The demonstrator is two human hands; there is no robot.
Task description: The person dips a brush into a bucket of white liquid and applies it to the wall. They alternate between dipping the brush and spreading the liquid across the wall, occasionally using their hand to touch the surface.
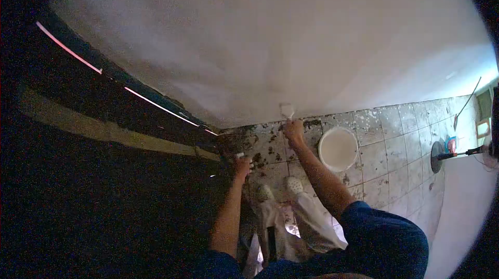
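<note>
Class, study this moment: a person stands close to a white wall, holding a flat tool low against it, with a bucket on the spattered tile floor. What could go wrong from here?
1. The bucket stands open just beside the feet; a step sideways might knock it over.
2. The tiled floor carries dark spatter near the wall, so the shoes could slip.
3. The right hand works the flat tool low down in dim light, so patches of the wall may be missed.

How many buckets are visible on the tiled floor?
1. The bucket stands on the tiled floor by the wall, right of the right hand. Others may be hidden in the dark area at left.
</note>
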